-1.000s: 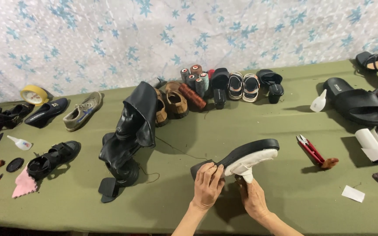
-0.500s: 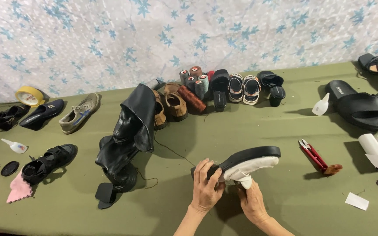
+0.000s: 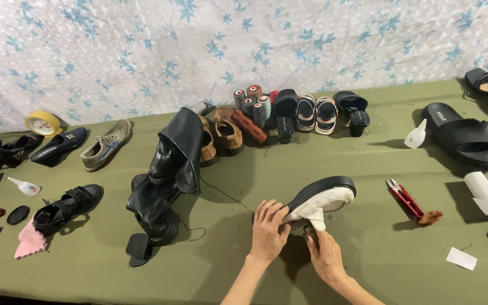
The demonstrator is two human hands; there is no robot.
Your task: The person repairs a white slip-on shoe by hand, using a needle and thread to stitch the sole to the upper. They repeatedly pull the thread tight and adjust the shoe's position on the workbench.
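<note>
My left hand [image 3: 268, 230] grips the heel end of the white shoe with the black sole [image 3: 318, 199], fingers curled over its upper, while my right hand [image 3: 326, 257] sits just beneath it, closed on something small and dark under the shoe; I cannot tell what it is. The shoe is lifted off the tabletop [image 3: 227, 271], tilted with its sole up and its toe pointing toward the right far side, so it lies directly between my two hands, near the front edge and a little right of the middle.

As I judge it, the risk lies in the shoe being held only at one end: if my left hand loosens, the toe could swing down and twist out of my hold. A thin dark thread [image 3: 221, 189] trails across the cloth toward my hands, and it could snag on my fingers.

To the right of the shoe lie red snips [image 3: 405, 197], apart from my hands. To the left stands a tall black boot [image 3: 168, 169], slumped over itself. Toward the left edge rests a black sandal [image 3: 66, 206] beside a pink cloth scrap [image 3: 29, 243]. Along the far edge sit spools of thread [image 3: 252, 104] and a row of small shoes, with a yellow tape roll [image 3: 42, 122] at the far left.
</note>
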